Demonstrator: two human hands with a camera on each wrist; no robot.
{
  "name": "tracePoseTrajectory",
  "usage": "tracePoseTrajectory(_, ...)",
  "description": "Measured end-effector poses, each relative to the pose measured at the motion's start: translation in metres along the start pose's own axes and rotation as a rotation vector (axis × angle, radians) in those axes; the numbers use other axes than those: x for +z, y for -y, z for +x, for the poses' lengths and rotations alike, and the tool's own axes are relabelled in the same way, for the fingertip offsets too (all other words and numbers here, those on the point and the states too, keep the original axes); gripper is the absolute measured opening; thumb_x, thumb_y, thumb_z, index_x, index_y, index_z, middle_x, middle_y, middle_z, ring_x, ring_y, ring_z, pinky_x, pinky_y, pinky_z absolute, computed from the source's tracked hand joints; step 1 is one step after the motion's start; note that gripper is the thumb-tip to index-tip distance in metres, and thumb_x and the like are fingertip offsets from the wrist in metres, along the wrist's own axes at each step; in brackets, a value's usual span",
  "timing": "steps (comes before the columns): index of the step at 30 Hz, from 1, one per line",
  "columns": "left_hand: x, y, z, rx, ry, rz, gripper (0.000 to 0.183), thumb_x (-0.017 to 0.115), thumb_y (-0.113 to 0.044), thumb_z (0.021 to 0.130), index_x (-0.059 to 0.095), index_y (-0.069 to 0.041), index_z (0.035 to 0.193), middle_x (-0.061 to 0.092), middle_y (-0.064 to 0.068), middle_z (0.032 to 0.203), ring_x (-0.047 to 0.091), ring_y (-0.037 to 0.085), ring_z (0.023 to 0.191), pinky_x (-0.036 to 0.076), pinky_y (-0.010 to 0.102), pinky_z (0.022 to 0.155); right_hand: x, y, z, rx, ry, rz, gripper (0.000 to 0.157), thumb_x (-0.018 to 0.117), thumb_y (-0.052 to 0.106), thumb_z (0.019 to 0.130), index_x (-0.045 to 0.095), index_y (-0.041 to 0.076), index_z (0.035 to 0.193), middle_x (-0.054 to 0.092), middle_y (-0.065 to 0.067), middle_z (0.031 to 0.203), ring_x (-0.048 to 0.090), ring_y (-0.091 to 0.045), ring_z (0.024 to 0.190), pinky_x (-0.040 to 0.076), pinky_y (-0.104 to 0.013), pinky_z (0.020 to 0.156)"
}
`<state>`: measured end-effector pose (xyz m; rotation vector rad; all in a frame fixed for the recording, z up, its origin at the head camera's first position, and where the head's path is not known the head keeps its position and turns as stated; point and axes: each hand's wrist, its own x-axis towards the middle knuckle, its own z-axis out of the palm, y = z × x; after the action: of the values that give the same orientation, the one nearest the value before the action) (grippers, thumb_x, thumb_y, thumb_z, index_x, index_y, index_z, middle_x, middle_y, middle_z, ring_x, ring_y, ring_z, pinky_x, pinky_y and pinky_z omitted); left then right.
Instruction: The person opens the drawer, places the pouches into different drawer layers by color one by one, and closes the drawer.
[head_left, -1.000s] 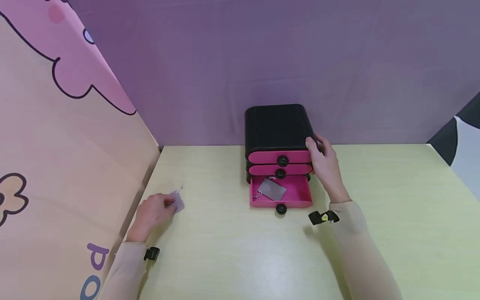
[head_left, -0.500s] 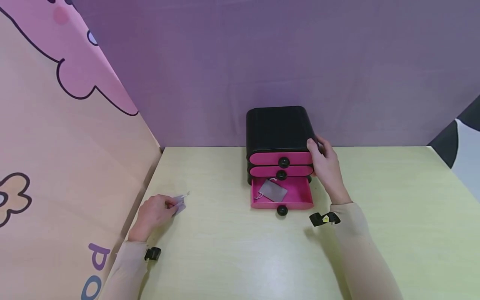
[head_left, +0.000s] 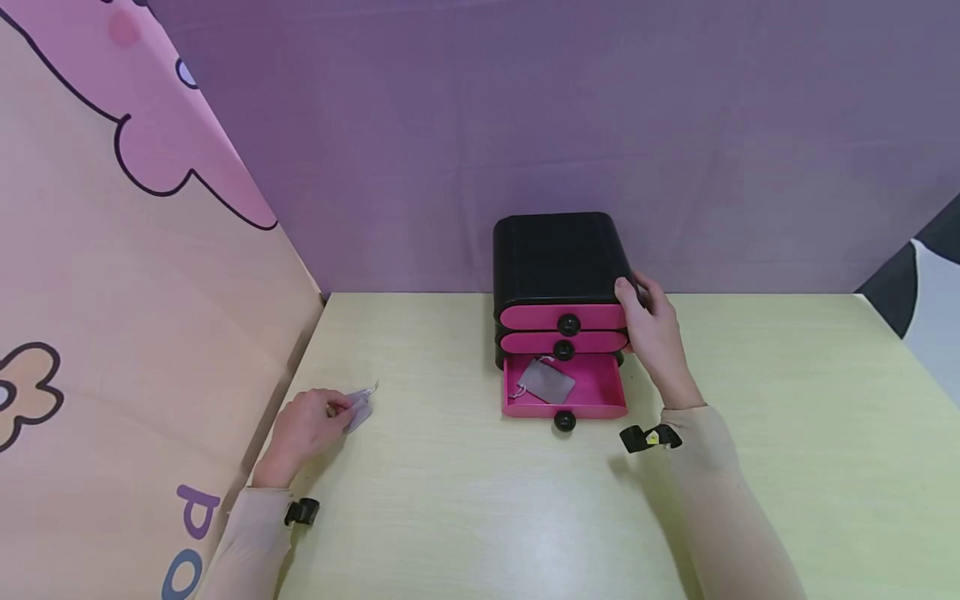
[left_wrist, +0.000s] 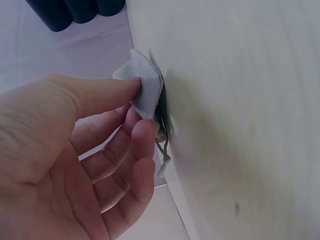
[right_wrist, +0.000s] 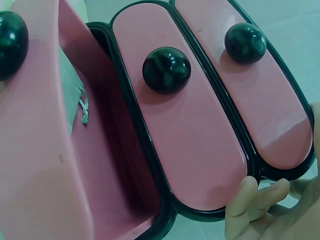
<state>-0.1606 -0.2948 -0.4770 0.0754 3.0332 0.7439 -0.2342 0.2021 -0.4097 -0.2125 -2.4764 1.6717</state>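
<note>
My left hand (head_left: 306, 432) pinches a small grey drawstring pouch (head_left: 362, 412) between thumb and fingers, low over the left part of the table. In the left wrist view the pouch (left_wrist: 148, 97) is creased, and its knotted cord dangles below. A black cabinet with pink drawers (head_left: 558, 260) stands against the back. Its bottom drawer (head_left: 602, 382) is pulled out, with another grey drawstring pouch (head_left: 547, 382) lying flat inside. The two upper drawers are closed. My right hand (head_left: 660, 346) grips the cabinet's right side, thumb on the upper edge and fingers around the side.
A purple cloth backdrop (head_left: 420, 167) rises behind the pale wooden table (head_left: 450, 492). On the left, a printed panel (head_left: 150, 300) borders the table edge. Round black knobs (head_left: 565, 421) stick out from the drawer fronts.
The pouch in my left hand, flat on the table earlier, is now folded in the fingers, its cord end shifted right. My right hand keeps its grip on the cabinet.
</note>
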Motion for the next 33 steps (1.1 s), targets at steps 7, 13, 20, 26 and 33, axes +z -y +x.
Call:
tracePoseTrajectory(7,0.000,-0.003,-0.002,-0.004,-0.001,-0.021,0.021,0.076,-0.026,0.097,0.082,-0.007,0.106,0.080,0.004,0.093,0.069,0.016,0.079,0.049,0.030,0.063,0.000,0.000,0.000,-0.001,0.002,-0.002,0.078,0.043,0.069,0.104,0.033,0.027,0.168,0.054,-0.014,0.154,0.057,-0.018,0.089,0.056,-0.029,0.062)
tracePoseTrajectory(13,0.000,-0.009,-0.004,0.008,-0.005,-0.039,0.021,0.076,-0.025,0.098,0.082,-0.008,0.107,0.079,0.004,0.095,0.069,0.015,0.078,0.048,0.030,0.062,-0.001,0.000,-0.001,-0.002,0.003,-0.007,0.078,0.044,0.070,0.104,0.033,0.027,0.168,0.054,-0.014,0.153,0.057,-0.019,0.089,0.057,-0.030,0.062)
tracePoseTrajectory(20,-0.002,-0.017,-0.004,0.038,-0.029,-0.051,0.018,0.076,-0.024,0.098,0.083,-0.010,0.107,0.079,0.004,0.097,0.068,0.013,0.076,0.048,0.030,0.060,-0.001,0.003,-0.001,0.001,-0.001,-0.008,0.080,0.044,0.070,0.103,0.033,0.026,0.168,0.052,-0.013,0.158,0.058,-0.020,0.093,0.057,-0.031,0.063)
tracePoseTrajectory(26,0.004,-0.023,-0.003,0.069,-0.025,-0.056,0.018,0.076,-0.024,0.098,0.083,-0.010,0.106,0.079,0.004,0.096,0.067,0.011,0.075,0.048,0.029,0.060,-0.001,0.003,-0.001,-0.008,-0.001,-0.011,0.081,0.044,0.071,0.103,0.033,0.025,0.168,0.052,-0.013,0.160,0.058,-0.020,0.093,0.056,-0.028,0.061)
tracePoseTrajectory(33,0.012,-0.034,-0.001,0.108,-0.007,-0.063,0.016,0.076,-0.024,0.098,0.083,-0.012,0.105,0.077,0.001,0.096,0.065,0.011,0.075,0.048,0.030,0.063,-0.001,0.003,-0.002,-0.002,0.008,0.000,0.082,0.044,0.071,0.103,0.032,0.025,0.168,0.052,-0.014,0.158,0.057,-0.019,0.093,0.053,-0.025,0.059)
